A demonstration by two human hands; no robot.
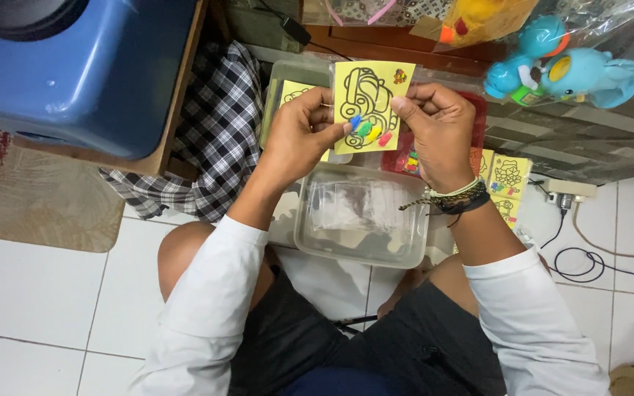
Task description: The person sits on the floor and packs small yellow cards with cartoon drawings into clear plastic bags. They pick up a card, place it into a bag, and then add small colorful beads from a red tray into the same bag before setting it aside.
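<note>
Both hands hold up one small yellow card with a black line drawing, wrapped in a clear sleeve with little coloured pieces at its lower part. My left hand pinches its left edge, thumb near the coloured pieces. My right hand, with braided bracelets at the wrist, grips the right edge. Below the card sits a clear plastic tub holding clear packets. Another yellow card lies in a second clear container behind my left hand.
More yellow cards lie on the floor to the right, next to a red packet. A checked cloth and a blue bin are on the left. Blue plastic toys in bags sit top right; cables trail right.
</note>
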